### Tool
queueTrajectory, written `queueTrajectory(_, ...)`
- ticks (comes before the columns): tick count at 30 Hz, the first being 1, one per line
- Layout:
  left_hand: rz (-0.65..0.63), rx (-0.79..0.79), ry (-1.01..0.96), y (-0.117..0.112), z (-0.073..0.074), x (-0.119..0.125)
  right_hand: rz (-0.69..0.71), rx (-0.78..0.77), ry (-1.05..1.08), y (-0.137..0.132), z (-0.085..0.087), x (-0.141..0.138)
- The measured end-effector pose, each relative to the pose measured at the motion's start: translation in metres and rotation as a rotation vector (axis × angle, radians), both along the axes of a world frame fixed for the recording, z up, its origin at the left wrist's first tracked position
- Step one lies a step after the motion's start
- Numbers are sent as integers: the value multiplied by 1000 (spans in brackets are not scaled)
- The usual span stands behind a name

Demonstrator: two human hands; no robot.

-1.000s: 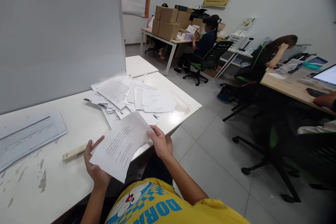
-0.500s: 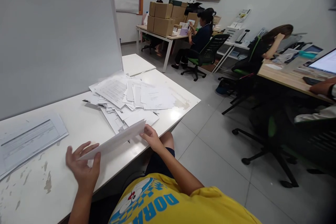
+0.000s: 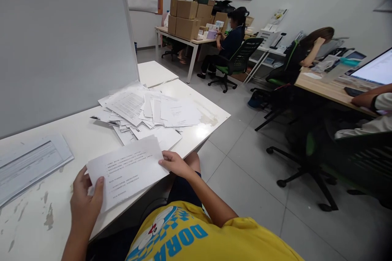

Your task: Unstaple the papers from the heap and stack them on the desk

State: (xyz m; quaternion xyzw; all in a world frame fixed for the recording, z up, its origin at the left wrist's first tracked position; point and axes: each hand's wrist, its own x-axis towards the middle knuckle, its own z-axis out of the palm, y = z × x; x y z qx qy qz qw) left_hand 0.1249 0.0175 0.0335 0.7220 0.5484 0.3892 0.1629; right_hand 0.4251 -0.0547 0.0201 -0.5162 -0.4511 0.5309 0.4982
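Observation:
A sheet of paper [image 3: 130,171] with lines of printed text faces up towards me, held between both hands above the table's front edge. My left hand [image 3: 87,193] grips its left side, thumb on the printed face and fingers behind. At the right side, my right hand [image 3: 175,164] pinches the edge between thumb and fingers. Just beyond the sheet lies a loose, overlapping pile of papers [image 3: 127,106]. Further left, a flatter stack of printed forms [image 3: 33,167] rests on the white table [image 3: 82,138]. Whether the held paper is one sheet or more, I cannot tell.
A grey panel [image 3: 61,45] stands along the table's far side. Cardboard boxes [image 3: 186,18] are stacked on another desk, where a person [image 3: 234,43] sits. A second person [image 3: 312,47] leans on a hand, and another person's arm [image 3: 373,96] reaches in at the right. Office chairs [image 3: 306,171] stand on the floor.
The held sheet has turned from nearly edge-on to showing its printed face. My left hand has closed on its left side and moved slightly left and down; the right keeps its pinch.

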Motion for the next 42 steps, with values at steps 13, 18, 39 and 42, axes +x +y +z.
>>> queueTrajectory(13, -127, 299, 430, 12, -12, -20, -69, -147, -189, -9, 16, -3)
queueTrajectory(18, -221, 321, 431, 7, -12, -10, -62, -195, -124, -11, 18, 0)
queueTrajectory(39, -282, 308, 530, 7, -19, -15, -23, -173, -97, -11, 14, -6)
queueTrajectory(42, -271, 328, 483, 9, -23, -16, -16, -143, -34, -9, 15, -11)
